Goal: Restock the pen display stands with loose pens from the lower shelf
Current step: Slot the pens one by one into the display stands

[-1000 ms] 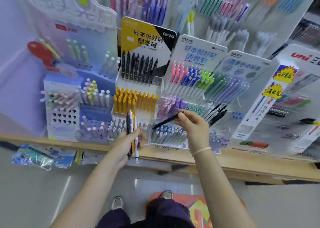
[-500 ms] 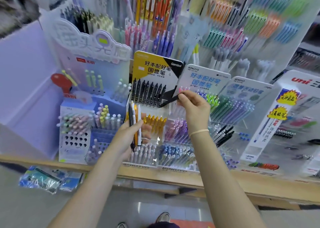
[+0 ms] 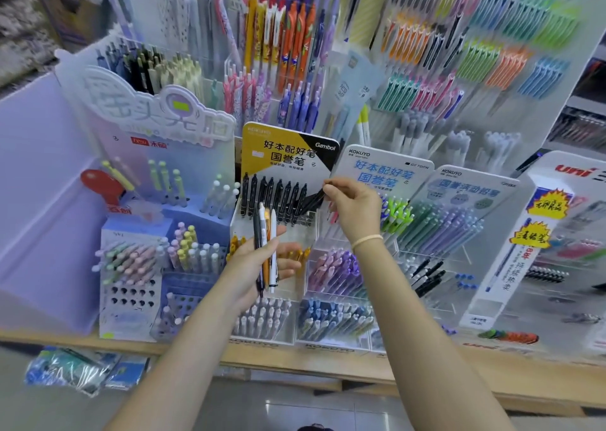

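Note:
My right hand (image 3: 355, 206) pinches a black pen (image 3: 313, 201) by its upper end, its tip angled down-left into the right end of the row of black pens (image 3: 272, 197) on the yellow-and-black Gambol display stand (image 3: 288, 150). My left hand (image 3: 254, 263) grips a small bundle of loose pens (image 3: 266, 250), black, white and orange, held upright just below that row and in front of the stand's orange pens.
A white Kokuyo stand (image 3: 382, 171) with coloured pens stands right of my right hand. A pale blue stand (image 3: 164, 181) with pastel pens is on the left. The wooden shelf edge (image 3: 328, 365) runs below. Plastic-wrapped packets (image 3: 78, 370) lie on the lower shelf at left.
My right hand has carried the black pen up from the lower trays to the row of black pens on the yellow stand. The view has tilted up.

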Motion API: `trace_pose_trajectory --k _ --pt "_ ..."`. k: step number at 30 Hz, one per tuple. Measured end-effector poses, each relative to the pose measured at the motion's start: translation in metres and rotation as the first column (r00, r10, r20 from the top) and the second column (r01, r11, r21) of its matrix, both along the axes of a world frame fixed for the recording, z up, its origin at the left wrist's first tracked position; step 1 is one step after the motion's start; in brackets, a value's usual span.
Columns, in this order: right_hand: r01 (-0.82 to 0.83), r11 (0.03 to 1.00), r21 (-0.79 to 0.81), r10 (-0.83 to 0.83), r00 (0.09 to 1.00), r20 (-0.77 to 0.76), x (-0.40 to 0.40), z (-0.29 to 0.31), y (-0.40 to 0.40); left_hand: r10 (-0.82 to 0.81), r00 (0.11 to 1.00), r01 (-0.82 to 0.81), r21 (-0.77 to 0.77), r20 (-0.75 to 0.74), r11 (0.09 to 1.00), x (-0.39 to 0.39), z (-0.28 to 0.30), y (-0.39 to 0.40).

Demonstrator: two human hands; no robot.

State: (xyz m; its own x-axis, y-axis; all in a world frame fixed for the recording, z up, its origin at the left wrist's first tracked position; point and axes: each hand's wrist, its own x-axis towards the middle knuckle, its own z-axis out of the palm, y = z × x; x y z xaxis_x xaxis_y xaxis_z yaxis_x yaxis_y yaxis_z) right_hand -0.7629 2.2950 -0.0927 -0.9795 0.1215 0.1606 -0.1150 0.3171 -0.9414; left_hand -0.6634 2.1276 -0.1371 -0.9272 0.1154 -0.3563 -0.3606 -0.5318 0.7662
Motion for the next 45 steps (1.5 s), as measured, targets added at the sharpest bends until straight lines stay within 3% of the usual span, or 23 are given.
trace_pose_trajectory --k 5,7,10,12,19,21,24,27,28,30,32,36,40,45 --pt "-0.001 0.999 0.040 0.000 1.000 0.010 -0.008 0.004 -0.001 -0.019 1.000 0.019 0.003 -0.006 1.000 -0.003 -0.008 0.000" --pt "-0.006 0.987 0.162 0.008 1.000 -0.010 -0.012 0.001 -0.001 -0.023 1.000 0.023 0.005 -0.012 1.000 -0.005 -0.009 0.000" --pt "-0.037 0.875 0.482 0.058 0.998 -0.030 -0.017 0.000 0.000 -0.029 0.999 0.030 0.018 -0.022 0.999 -0.008 -0.010 0.000" --pt "-0.068 0.798 0.599 0.093 0.996 -0.011 -0.020 0.004 -0.003 -0.031 0.999 0.032 0.033 -0.023 0.999 -0.010 -0.011 -0.001" --pt "-0.132 0.648 0.750 0.095 0.991 0.092 -0.029 0.009 -0.012 -0.034 0.999 0.036 0.061 -0.023 0.998 -0.014 -0.020 -0.001" --pt "-0.129 0.646 0.752 0.077 0.992 0.104 -0.029 0.009 -0.012 -0.039 0.999 0.041 0.069 -0.031 0.997 -0.016 -0.019 -0.001" --pt "-0.102 0.748 0.656 0.066 0.995 0.079 -0.024 0.008 -0.010 -0.070 0.997 0.074 0.083 -0.045 0.994 -0.016 -0.014 -0.001" --pt "-0.030 0.843 0.537 0.077 0.995 -0.065 -0.006 0.009 -0.009 -0.113 0.991 0.115 0.030 -0.077 0.993 -0.014 -0.011 -0.003" --pt "-0.055 0.872 0.487 0.107 0.991 -0.081 0.002 0.010 -0.012 -0.128 0.988 0.130 0.010 -0.086 0.992 -0.013 -0.011 -0.004" --pt "-0.214 0.909 0.358 0.216 0.976 0.033 0.017 0.014 -0.019 -0.151 0.984 0.151 -0.008 -0.092 0.989 -0.012 -0.010 -0.003" --pt "-0.350 0.911 0.220 0.315 0.932 0.180 0.028 0.014 -0.024 -0.156 0.984 0.155 -0.017 -0.086 0.988 -0.011 -0.008 -0.001" --pt "-0.333 0.943 0.023 0.312 0.904 0.293 0.035 0.013 -0.018 -0.166 0.981 0.162 -0.048 -0.103 0.986 -0.005 -0.008 0.000" --pt "-0.303 0.951 -0.065 0.309 0.901 0.304 0.046 0.012 -0.012 -0.146 0.984 0.144 -0.027 -0.100 0.989 0.004 -0.006 -0.002" --pt "-0.153 0.928 -0.339 0.258 0.922 0.290 0.066 0.011 0.001 0.027 0.997 -0.028 -0.018 -0.079 0.999 0.015 -0.021 -0.014"
